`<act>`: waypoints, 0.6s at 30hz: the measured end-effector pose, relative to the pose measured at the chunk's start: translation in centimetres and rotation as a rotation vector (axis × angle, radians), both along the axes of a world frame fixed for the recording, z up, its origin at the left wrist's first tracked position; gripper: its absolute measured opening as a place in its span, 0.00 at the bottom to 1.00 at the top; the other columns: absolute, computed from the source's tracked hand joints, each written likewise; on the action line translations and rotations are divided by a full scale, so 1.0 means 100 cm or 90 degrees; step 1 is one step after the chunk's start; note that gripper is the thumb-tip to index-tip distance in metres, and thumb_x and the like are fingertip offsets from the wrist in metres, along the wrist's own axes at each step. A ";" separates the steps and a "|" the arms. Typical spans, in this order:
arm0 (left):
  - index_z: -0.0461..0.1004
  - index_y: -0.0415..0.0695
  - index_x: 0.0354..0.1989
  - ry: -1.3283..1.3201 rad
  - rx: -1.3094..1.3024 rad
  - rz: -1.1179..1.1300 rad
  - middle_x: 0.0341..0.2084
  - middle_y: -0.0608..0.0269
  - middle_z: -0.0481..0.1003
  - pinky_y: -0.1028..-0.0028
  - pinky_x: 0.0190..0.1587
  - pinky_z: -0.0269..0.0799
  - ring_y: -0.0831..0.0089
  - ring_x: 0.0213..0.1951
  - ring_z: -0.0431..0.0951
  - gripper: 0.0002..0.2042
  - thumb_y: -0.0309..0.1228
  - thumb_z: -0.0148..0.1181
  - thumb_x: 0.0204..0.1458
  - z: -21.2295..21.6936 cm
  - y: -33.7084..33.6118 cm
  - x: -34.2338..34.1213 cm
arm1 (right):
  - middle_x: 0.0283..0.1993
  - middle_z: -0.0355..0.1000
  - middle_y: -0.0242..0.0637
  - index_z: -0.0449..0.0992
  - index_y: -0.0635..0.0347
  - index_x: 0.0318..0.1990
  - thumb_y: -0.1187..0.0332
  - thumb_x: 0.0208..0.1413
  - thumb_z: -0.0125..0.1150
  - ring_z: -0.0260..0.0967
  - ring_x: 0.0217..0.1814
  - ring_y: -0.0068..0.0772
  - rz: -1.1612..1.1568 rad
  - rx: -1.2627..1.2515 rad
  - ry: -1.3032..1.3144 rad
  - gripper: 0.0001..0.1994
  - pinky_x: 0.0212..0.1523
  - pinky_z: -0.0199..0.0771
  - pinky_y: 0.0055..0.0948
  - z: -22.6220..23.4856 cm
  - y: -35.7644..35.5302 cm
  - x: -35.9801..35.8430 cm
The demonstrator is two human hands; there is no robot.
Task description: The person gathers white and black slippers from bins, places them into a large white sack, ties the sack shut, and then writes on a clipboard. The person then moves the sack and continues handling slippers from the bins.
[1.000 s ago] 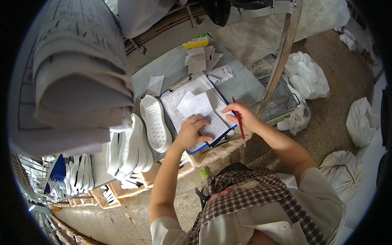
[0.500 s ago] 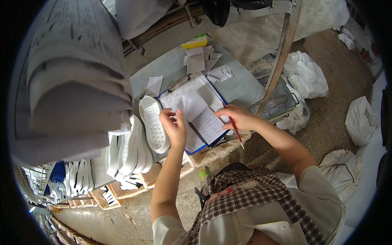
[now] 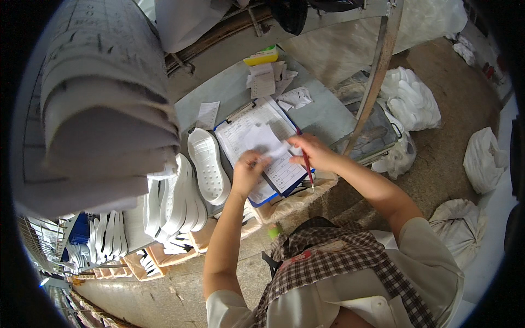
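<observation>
A clipboard with printed forms (image 3: 247,127) lies on a grey work table (image 3: 320,115). My left hand (image 3: 249,170) pinches the lower edge of a loose white paper slip (image 3: 264,140) lifted over the forms. My right hand (image 3: 309,151) holds a red pen (image 3: 307,165) pointing down and also touches the slip's right edge. Both forearms come in from below, over a checked apron.
A white shoe sole (image 3: 206,164) lies left of the clipboard, and more white soles (image 3: 174,202) stand stacked beside it. Paper slips (image 3: 266,81) and a yellow-green block (image 3: 261,56) sit at the table's far end. White filled bags (image 3: 411,98) lie on the floor at right. A wooden post (image 3: 377,71) rises by the table.
My left hand has shifted from flat on the forms to lifting a loose slip, and my right hand with the pen has come in to meet it over the clipboard.
</observation>
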State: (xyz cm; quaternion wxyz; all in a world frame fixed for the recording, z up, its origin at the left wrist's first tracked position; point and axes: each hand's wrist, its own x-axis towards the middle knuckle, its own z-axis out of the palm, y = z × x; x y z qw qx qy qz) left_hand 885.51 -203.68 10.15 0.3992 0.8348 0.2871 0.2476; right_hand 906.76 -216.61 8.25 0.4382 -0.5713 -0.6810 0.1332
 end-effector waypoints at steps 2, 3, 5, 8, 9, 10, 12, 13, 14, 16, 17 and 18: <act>0.75 0.38 0.32 -0.073 -0.083 0.147 0.27 0.57 0.73 0.73 0.34 0.68 0.68 0.30 0.72 0.11 0.32 0.64 0.47 0.005 0.005 0.004 | 0.45 0.71 0.36 0.69 0.53 0.51 0.58 0.44 0.68 0.65 0.48 0.39 -0.023 -0.051 0.178 0.26 0.53 0.61 0.36 0.003 -0.002 0.002; 0.74 0.35 0.32 -0.097 -0.130 0.247 0.26 0.56 0.73 0.74 0.33 0.68 0.69 0.28 0.72 0.10 0.30 0.64 0.48 0.008 0.005 0.007 | 0.46 0.71 0.36 0.69 0.52 0.52 0.59 0.44 0.68 0.65 0.49 0.39 0.002 -0.055 0.115 0.26 0.53 0.61 0.35 0.004 -0.003 0.005; 0.75 0.36 0.31 -0.114 0.023 0.286 0.27 0.59 0.73 0.70 0.38 0.67 0.66 0.33 0.72 0.09 0.27 0.64 0.45 0.015 0.001 0.009 | 0.47 0.71 0.35 0.69 0.51 0.52 0.60 0.44 0.68 0.65 0.50 0.38 0.055 -0.133 -0.030 0.26 0.52 0.62 0.35 0.004 -0.006 0.010; 0.75 0.42 0.31 -0.086 0.474 0.271 0.37 0.61 0.71 0.66 0.44 0.64 0.60 0.43 0.69 0.09 0.29 0.66 0.41 0.026 -0.011 0.003 | 0.43 0.70 0.31 0.70 0.48 0.50 0.57 0.41 0.70 0.64 0.50 0.37 0.093 -0.056 -0.135 0.27 0.52 0.60 0.36 0.001 -0.008 0.011; 0.75 0.43 0.32 -0.069 0.497 0.125 0.39 0.61 0.70 0.65 0.45 0.63 0.59 0.44 0.68 0.11 0.31 0.67 0.40 0.029 -0.015 0.000 | 0.39 0.70 0.32 0.70 0.48 0.50 0.57 0.39 0.71 0.64 0.48 0.36 0.097 -0.013 -0.178 0.27 0.51 0.60 0.37 -0.001 -0.007 0.010; 0.75 0.43 0.33 -0.036 0.513 -0.035 0.41 0.62 0.69 0.65 0.46 0.63 0.59 0.45 0.68 0.14 0.34 0.68 0.39 0.030 -0.019 -0.004 | 0.42 0.70 0.30 0.70 0.47 0.50 0.55 0.39 0.69 0.62 0.53 0.36 0.091 -0.061 -0.173 0.27 0.56 0.55 0.38 -0.003 -0.006 0.010; 0.75 0.45 0.34 0.023 0.501 -0.190 0.42 0.63 0.69 0.65 0.48 0.61 0.59 0.46 0.67 0.17 0.39 0.69 0.37 0.030 -0.024 -0.010 | 0.43 0.70 0.30 0.69 0.47 0.49 0.54 0.40 0.69 0.61 0.53 0.37 0.070 -0.029 -0.196 0.27 0.55 0.55 0.38 -0.007 -0.004 0.007; 0.75 0.47 0.34 0.046 0.482 -0.184 0.42 0.64 0.69 0.65 0.49 0.60 0.60 0.46 0.67 0.18 0.42 0.69 0.36 0.028 -0.026 -0.012 | 0.44 0.70 0.30 0.69 0.47 0.49 0.54 0.40 0.68 0.61 0.53 0.37 0.063 0.005 -0.203 0.26 0.55 0.56 0.39 -0.009 -0.002 0.006; 0.76 0.48 0.34 0.070 0.464 -0.178 0.42 0.66 0.69 0.64 0.50 0.59 0.60 0.46 0.66 0.20 0.45 0.69 0.35 0.025 -0.026 -0.014 | 0.45 0.69 0.30 0.70 0.48 0.48 0.54 0.40 0.68 0.61 0.53 0.38 0.053 0.034 -0.206 0.25 0.55 0.56 0.39 -0.010 0.000 0.005; 0.76 0.49 0.32 0.099 0.409 -0.146 0.41 0.66 0.70 0.63 0.51 0.57 0.60 0.46 0.66 0.20 0.48 0.69 0.33 0.016 -0.024 -0.014 | 0.44 0.70 0.31 0.70 0.48 0.48 0.54 0.41 0.67 0.61 0.53 0.38 0.042 0.020 -0.211 0.24 0.55 0.55 0.40 -0.011 0.002 0.003; 0.77 0.50 0.31 0.116 0.385 -0.135 0.41 0.66 0.70 0.62 0.52 0.56 0.60 0.46 0.66 0.20 0.50 0.69 0.32 0.011 -0.022 -0.014 | 0.44 0.70 0.32 0.70 0.48 0.48 0.54 0.42 0.67 0.61 0.53 0.39 0.040 0.020 -0.211 0.24 0.56 0.55 0.41 -0.011 0.003 0.003; 0.78 0.51 0.31 0.103 0.372 -0.137 0.39 0.67 0.71 0.63 0.51 0.58 0.60 0.47 0.66 0.18 0.47 0.69 0.35 0.005 -0.019 -0.013 | 0.43 0.70 0.33 0.70 0.48 0.48 0.55 0.42 0.67 0.62 0.52 0.39 0.036 0.012 -0.213 0.24 0.54 0.57 0.40 -0.010 0.004 0.002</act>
